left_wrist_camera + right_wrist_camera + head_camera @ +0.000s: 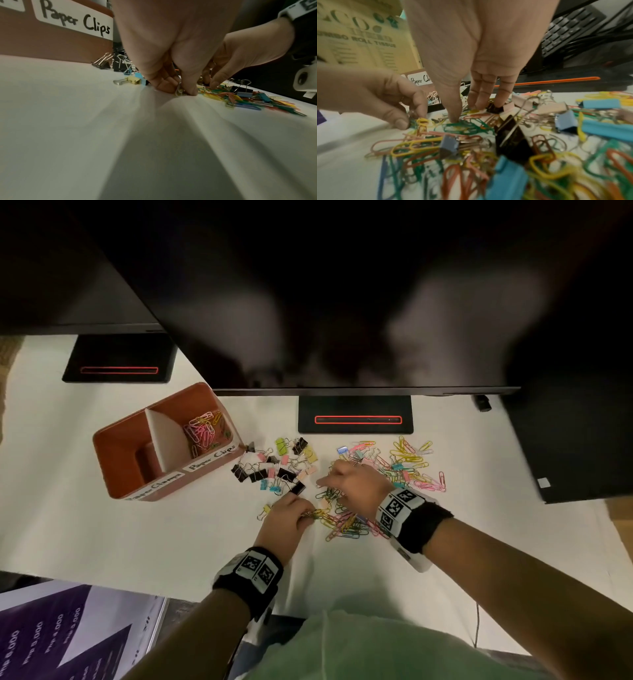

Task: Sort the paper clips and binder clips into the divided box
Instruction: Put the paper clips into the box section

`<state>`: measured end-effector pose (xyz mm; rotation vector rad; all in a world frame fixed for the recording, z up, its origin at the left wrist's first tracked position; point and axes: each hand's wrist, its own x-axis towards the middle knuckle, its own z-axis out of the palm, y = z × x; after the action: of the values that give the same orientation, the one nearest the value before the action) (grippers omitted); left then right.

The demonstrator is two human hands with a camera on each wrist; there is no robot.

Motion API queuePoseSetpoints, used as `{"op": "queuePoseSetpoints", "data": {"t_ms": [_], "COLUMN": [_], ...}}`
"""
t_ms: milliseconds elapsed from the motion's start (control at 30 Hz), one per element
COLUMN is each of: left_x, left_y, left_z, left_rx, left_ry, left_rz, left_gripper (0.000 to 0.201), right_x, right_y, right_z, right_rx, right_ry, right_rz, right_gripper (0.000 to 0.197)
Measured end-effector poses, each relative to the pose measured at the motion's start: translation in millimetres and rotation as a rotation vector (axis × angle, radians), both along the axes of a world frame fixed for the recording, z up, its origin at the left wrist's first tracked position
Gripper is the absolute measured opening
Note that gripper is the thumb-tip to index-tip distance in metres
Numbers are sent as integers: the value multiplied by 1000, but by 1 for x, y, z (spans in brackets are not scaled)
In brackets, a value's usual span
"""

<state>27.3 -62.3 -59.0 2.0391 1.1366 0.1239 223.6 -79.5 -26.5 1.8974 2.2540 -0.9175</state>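
Note:
The orange divided box (113, 446) stands at the left; its right compartment, labelled "Paper Clips" (75, 20), holds coloured paper clips (205, 428). Loose binder clips (274, 467) lie beside the box. A mixed pile of paper clips (346, 522) lies in front of me, and more clips (414, 463) spread to the right. My left hand (303, 513) pinches paper clips (179, 90) at the pile's left edge. My right hand (329, 479) hovers over the pile, fingers straight; its thumb (453, 116) presses green clips, the fingertips (479, 104) touch down further back.
Two black monitor stands (356, 416) (118, 359) sit behind the clips under a dark screen (342, 302). A purple poster (51, 638) lies beyond the table's near left edge. A cardboard box (359, 37) and a keyboard (570, 27) show in the right wrist view.

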Motion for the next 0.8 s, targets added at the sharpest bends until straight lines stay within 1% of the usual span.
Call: {"op": "queuePoseSetpoints", "data": {"t_ms": [67, 200, 267, 467, 633, 733, 800], "left_x": [0, 1, 2, -1, -2, -3, -5], "left_y": [2, 6, 6, 4, 6, 6, 7], "left_z": [1, 0, 0, 1, -1, -3, -3], "left_rx": [-21, -24, -7, 72, 68, 71, 72], "left_ry": [-5, 16, 19, 8, 9, 2, -12], "left_rz": [13, 1, -5, -8, 16, 7, -4], "left_gripper": [11, 9, 9, 7, 10, 12, 12], "right_x": [-1, 0, 1, 2, 8, 11, 13], "right_y": [6, 10, 7, 1, -1, -4, -4], "right_z": [0, -1, -2, -4, 2, 3, 7], "right_rx": [-37, -61, -57, -48, -96, -108, -126], "right_ry": [-32, -47, -50, -42, 92, 199, 247], "right_rz": [17, 13, 7, -21, -158, -268, -307], "right_gripper": [45, 25, 22, 22, 21, 32, 37]}}
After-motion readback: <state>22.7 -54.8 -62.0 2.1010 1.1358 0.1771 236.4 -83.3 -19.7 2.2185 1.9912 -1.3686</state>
